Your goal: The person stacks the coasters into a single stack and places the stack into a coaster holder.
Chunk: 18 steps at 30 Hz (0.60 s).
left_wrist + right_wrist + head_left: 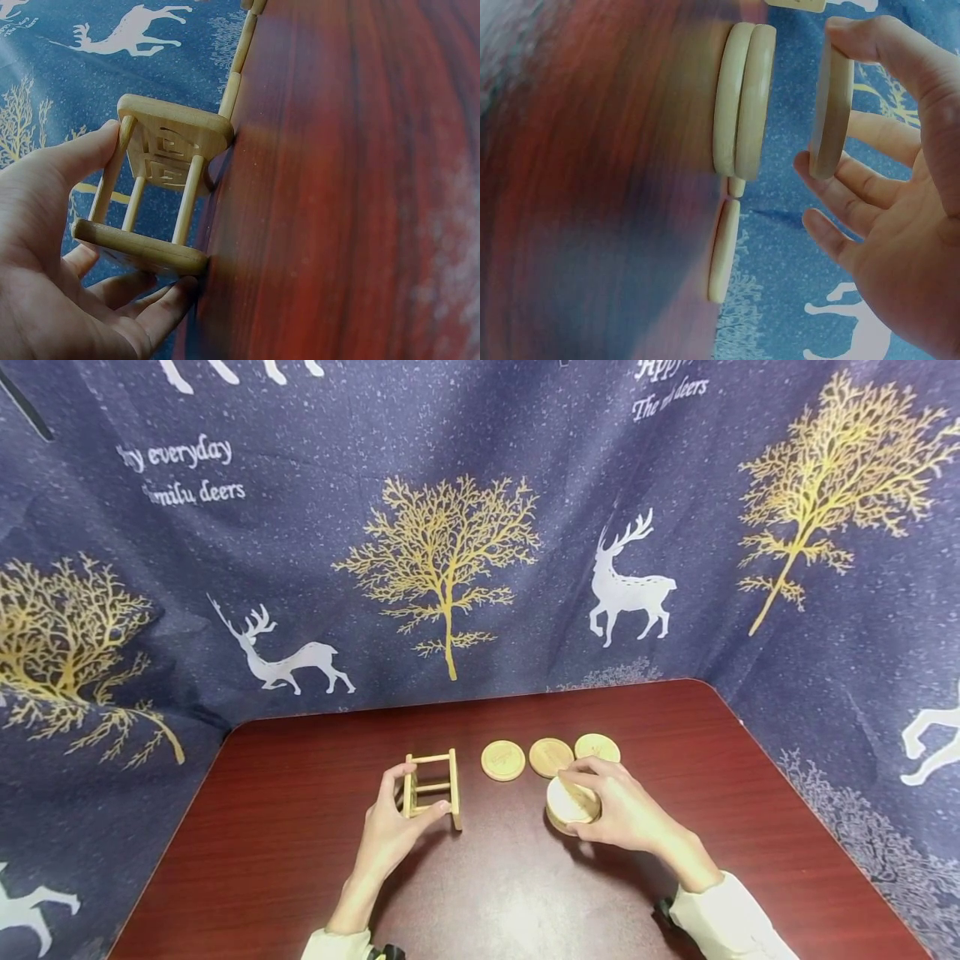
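My left hand [386,835] grips a small wooden coaster holder [454,789] between thumb and fingers. In the left wrist view the coaster holder [176,135] shows two end panels, one with a cut-out pattern, joined by round rods; it touches or nearly touches the table. On the other side, my right hand [630,810] pinches one round wooden coaster [832,112] by its edge. A short stack of two coasters [754,105] lies just below it, with a gap between, as the right wrist view shows. The held coaster is partly hidden by the fingers in the head view.
Behind the stack, three round coasters lie flat in a row: a left one [502,761], a middle one [551,757] and a right one [597,748], partly behind the right hand. A dark red table [300,852] meets a blue deer-and-tree cloth [510,635].
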Tool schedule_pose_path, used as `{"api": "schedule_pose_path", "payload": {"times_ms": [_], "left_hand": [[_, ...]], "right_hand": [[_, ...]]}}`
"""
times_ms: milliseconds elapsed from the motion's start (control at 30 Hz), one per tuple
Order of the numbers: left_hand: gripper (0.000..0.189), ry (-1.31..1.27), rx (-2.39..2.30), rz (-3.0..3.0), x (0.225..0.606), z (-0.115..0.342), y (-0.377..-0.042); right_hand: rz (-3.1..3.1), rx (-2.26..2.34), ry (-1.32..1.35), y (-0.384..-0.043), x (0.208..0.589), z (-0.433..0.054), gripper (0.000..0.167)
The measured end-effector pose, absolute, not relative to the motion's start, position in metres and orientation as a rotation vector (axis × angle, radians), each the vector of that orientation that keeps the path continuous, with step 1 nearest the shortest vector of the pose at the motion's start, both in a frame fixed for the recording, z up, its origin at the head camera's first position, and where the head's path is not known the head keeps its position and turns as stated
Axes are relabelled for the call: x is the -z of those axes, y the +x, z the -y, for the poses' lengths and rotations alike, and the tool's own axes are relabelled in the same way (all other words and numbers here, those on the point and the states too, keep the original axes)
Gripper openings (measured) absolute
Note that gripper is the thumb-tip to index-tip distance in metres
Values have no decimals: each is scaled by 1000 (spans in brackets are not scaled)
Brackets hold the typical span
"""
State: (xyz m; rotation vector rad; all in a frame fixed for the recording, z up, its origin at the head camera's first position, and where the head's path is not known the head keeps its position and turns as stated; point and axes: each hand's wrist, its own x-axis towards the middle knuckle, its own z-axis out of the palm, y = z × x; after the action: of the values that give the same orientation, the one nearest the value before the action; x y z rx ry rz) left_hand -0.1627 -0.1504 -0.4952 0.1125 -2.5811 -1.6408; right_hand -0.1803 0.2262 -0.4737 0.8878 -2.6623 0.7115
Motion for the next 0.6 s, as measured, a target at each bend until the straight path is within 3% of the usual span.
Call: {"api": "schedule_pose_path", "payload": {"times_ms": [600], "left_hand": [[81,113,1660,2575,493,150,-162]], "right_hand": [[2664,-695,887,-180,475,-228,69]]}}
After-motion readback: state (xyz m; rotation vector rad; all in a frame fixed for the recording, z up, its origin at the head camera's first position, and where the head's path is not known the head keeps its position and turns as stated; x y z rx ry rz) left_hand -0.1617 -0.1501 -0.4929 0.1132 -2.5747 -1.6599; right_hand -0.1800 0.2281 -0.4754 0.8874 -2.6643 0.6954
